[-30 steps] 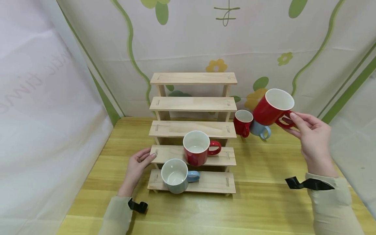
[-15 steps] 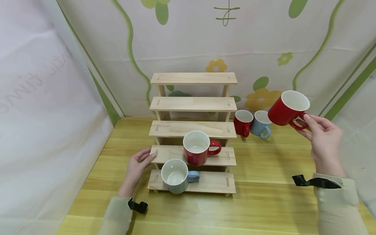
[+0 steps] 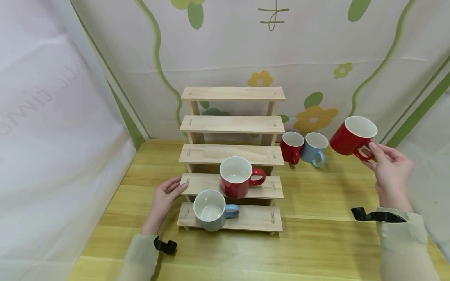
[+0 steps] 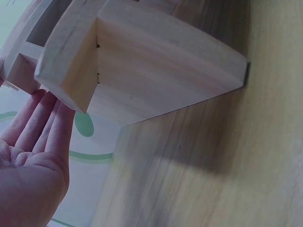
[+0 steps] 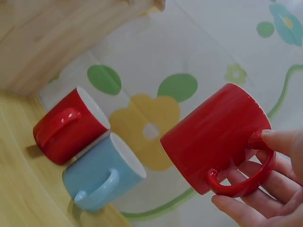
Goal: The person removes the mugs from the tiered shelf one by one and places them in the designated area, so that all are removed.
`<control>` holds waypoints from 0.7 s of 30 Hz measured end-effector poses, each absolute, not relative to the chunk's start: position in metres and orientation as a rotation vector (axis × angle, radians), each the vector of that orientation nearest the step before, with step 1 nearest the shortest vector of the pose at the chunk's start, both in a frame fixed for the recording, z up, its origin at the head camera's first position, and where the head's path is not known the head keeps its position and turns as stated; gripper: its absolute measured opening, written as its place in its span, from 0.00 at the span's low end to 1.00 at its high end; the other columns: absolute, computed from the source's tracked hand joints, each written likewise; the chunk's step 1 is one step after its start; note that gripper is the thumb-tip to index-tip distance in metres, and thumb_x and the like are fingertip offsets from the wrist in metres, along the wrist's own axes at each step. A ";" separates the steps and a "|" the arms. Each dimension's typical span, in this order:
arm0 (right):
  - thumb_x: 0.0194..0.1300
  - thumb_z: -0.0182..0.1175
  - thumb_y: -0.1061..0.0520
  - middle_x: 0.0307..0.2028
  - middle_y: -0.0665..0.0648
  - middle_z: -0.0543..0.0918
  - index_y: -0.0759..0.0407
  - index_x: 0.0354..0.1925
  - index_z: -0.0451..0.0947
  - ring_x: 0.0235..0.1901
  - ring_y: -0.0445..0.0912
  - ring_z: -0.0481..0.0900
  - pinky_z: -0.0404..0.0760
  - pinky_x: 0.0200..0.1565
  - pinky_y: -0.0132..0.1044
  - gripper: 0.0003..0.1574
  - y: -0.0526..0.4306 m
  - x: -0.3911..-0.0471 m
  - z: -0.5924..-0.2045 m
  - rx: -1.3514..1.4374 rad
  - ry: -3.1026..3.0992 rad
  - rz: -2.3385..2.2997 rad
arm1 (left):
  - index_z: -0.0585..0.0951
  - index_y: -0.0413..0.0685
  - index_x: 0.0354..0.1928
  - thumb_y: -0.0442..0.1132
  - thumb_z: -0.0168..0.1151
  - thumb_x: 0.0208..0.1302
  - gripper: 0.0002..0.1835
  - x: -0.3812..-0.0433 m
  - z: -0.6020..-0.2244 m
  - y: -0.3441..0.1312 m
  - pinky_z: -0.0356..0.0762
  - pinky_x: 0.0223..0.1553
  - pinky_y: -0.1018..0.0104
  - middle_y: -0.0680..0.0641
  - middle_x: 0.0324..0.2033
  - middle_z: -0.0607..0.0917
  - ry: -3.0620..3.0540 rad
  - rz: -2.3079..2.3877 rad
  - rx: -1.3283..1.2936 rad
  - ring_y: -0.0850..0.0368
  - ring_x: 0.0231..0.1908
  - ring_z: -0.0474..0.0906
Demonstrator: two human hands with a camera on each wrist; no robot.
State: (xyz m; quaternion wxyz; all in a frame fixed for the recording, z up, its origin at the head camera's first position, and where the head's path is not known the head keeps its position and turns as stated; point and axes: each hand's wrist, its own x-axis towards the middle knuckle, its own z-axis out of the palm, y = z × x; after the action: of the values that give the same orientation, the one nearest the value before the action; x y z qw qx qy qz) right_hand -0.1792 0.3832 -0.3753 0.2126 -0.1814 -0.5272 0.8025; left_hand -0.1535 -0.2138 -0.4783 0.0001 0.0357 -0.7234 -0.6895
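Observation:
A stepped wooden shelf rack (image 3: 232, 124) stands mid-table in the head view. My left hand (image 3: 168, 195) holds the left end of its second-lowest board, thumb on top; in the left wrist view that hand's fingers (image 4: 54, 123) reach under the board, and the thumb is hidden. My right hand (image 3: 391, 171) grips a red mug (image 3: 349, 138) by its handle, off the table and slightly tilted. Upright on the second-lowest board is another red mug (image 3: 235, 187), and a light blue mug (image 3: 211, 220) sits on the lowest one.
Right of the rack, a red mug (image 3: 291, 150) and a light blue mug (image 3: 313, 150) stand close together on the wooden table (image 3: 323, 242). Behind hangs a white curtain (image 3: 225, 50) with flower prints; similar cloth closes both sides.
My right hand has carried the red mug rightward, then a little lower, uncovering the blue mug that it partly hid. The left hand keeps its place on the rack.

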 end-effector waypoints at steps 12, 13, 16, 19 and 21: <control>0.54 0.79 0.56 0.37 0.52 0.89 0.62 0.46 0.86 0.37 0.43 0.89 0.86 0.33 0.35 0.22 0.399 -0.191 -0.405 -0.637 -1.492 2.168 | 0.78 0.35 0.64 0.38 0.69 0.69 0.25 -0.155 -0.479 -0.214 0.81 0.52 0.67 0.38 0.55 0.84 -2.266 -2.162 0.091 0.59 0.50 0.83; 0.54 0.79 0.55 0.37 0.52 0.89 0.61 0.46 0.86 0.37 0.43 0.89 0.86 0.33 0.35 0.22 0.400 -0.192 -0.407 -0.649 -1.497 2.165 | 0.78 0.35 0.64 0.39 0.69 0.69 0.25 -0.155 -0.479 -0.214 0.81 0.52 0.67 0.38 0.55 0.84 -2.267 -2.162 0.093 0.59 0.50 0.83; 0.55 0.78 0.56 0.39 0.52 0.89 0.61 0.46 0.86 0.37 0.43 0.89 0.86 0.33 0.35 0.21 0.404 -0.194 -0.415 -0.673 -1.486 2.170 | 0.78 0.35 0.64 0.39 0.69 0.69 0.25 -0.154 -0.479 -0.214 0.81 0.52 0.67 0.38 0.55 0.84 -2.268 -2.163 0.097 0.59 0.50 0.83; 0.56 0.78 0.56 0.39 0.52 0.89 0.60 0.44 0.86 0.37 0.42 0.88 0.86 0.34 0.34 0.18 0.405 -0.197 -0.424 -0.681 -1.500 2.164 | 0.78 0.35 0.64 0.38 0.69 0.69 0.25 -0.154 -0.478 -0.214 0.81 0.52 0.67 0.39 0.54 0.84 -2.267 -2.156 0.100 0.59 0.49 0.83; 0.58 0.77 0.56 0.37 0.52 0.89 0.60 0.43 0.86 0.35 0.42 0.88 0.86 0.34 0.34 0.16 0.406 -0.199 -0.430 -0.675 -1.511 2.159 | 0.78 0.35 0.63 0.38 0.69 0.69 0.24 -0.153 -0.478 -0.214 0.81 0.51 0.67 0.38 0.54 0.84 -2.268 -2.149 0.101 0.59 0.49 0.83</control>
State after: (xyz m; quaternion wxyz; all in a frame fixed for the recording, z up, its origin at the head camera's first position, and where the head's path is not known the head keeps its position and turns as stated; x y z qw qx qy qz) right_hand -0.1990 0.4057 -0.4296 0.2092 -0.2427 -0.5432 0.7760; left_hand -0.1535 -0.2137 -0.4781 0.0078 0.0324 -0.7256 -0.6873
